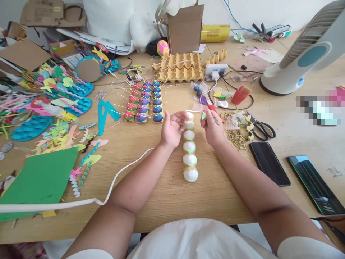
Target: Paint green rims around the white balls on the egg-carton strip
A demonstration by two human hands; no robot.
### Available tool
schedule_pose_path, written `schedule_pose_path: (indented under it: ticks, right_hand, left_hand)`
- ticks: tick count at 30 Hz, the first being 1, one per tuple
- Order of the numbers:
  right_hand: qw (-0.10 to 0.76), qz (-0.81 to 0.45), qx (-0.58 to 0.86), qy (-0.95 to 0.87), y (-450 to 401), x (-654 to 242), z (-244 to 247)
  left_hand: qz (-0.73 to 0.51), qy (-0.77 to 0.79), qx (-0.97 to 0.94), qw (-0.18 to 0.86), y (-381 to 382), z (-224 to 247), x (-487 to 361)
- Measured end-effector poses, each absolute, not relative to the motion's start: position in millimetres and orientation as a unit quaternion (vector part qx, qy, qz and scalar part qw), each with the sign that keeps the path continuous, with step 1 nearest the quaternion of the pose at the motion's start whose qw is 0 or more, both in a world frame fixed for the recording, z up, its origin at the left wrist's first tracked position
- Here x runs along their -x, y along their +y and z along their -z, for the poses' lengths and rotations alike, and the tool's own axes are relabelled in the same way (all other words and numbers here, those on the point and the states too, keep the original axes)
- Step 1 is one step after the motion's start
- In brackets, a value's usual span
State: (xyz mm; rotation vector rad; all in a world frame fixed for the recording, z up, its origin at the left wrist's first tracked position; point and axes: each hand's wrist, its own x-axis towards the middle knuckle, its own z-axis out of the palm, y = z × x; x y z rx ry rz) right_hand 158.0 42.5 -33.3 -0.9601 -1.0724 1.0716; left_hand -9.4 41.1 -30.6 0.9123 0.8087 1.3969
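Observation:
A strip of egg-carton cups [189,146] with white tops and light green rims runs toward me on the wooden table. At its far end, my left hand [173,128] is beside the cups, palm turned up and fingers loosely curled, with nothing visible in it. On the right of the strip, my right hand [212,126] pinches a thin stick with a small green piece [203,116] at its tip. Left of the strip's far end stand rows of painted cups [142,101], red, purple and blue, with pins sticking out.
Scissors [261,127], a black phone [269,163] and a darker device [316,183] lie at right. A fan [299,54] and power strip [216,69] stand behind. Green sheets [40,176] and paper crafts cover the left. A white cable [118,176] crosses near my left arm.

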Motion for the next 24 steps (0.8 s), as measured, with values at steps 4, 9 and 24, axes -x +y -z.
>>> schedule_pose_path:
  ticks: [4,9,24]
  right_hand:
    - [0.635,-0.475,0.405,-0.456,41,-158,32]
    - [0.62,-0.509,0.387,-0.455,40,-158,30]
    - [0.545,-0.654,0.314,-0.42,37,-158,21]
  left_hand:
    - [-0.592,0.312,-0.342,0.66,42,23,16]
    - [-0.597,0.341,-0.333,0.646,45,23,13]
    - [-0.598,0.37,-0.637,0.315,33,43,5]
